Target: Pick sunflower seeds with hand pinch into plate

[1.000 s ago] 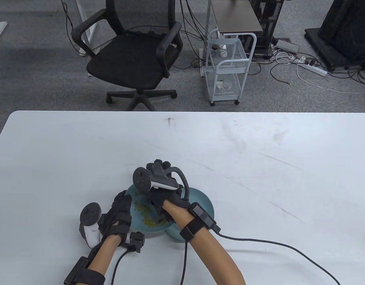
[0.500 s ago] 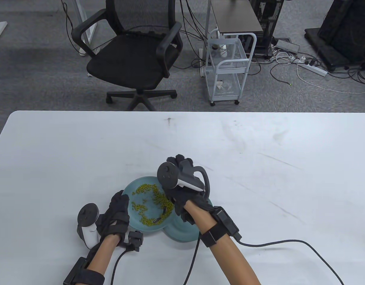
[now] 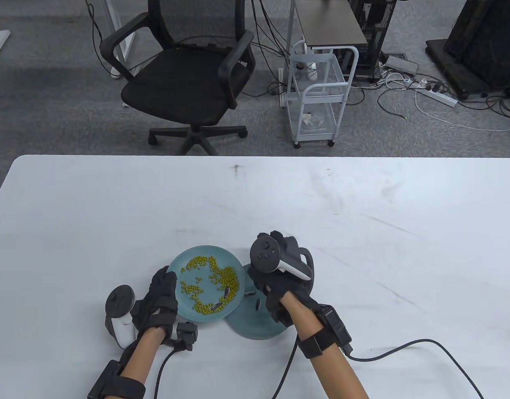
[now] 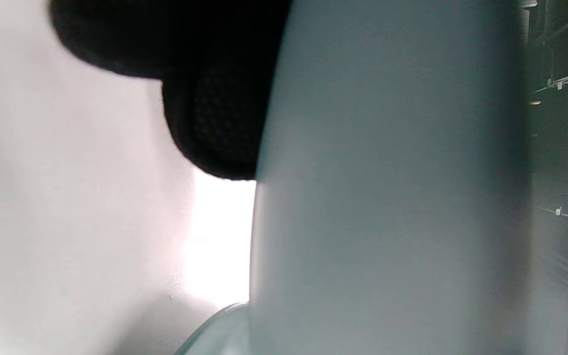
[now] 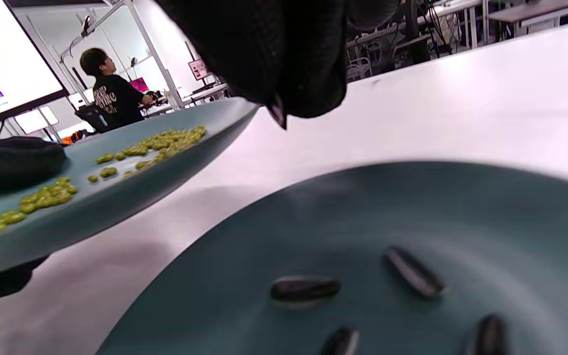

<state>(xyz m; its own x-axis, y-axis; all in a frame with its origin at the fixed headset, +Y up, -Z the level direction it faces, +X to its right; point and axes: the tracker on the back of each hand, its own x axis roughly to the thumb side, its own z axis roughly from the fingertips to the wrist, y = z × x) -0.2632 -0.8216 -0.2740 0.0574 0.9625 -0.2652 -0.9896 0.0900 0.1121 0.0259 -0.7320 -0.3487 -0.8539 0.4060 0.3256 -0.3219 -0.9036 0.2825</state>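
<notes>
1. Table view: left hand (image 3: 161,297) grips the tilted light plate (image 3: 205,286) of green beans (image 3: 197,262); it overlaps the dark plate (image 3: 255,322).
2. Right hand (image 3: 275,286), above the dark plate, pinches a sunflower seed (image 5: 278,112).
3. Other seeds (image 5: 305,289) lie on the dark plate; two remain among the beans.

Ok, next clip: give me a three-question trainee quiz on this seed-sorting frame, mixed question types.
1. True or false: the right hand pinches a seed above the lower plate.
2. Which plate does the left hand hold? A) the raised plate with green beans B) the lower plate
3. Fill in: sunflower seeds already lie in the ___ plate.

Key: 1 true; 2 A; 3 lower.
</notes>
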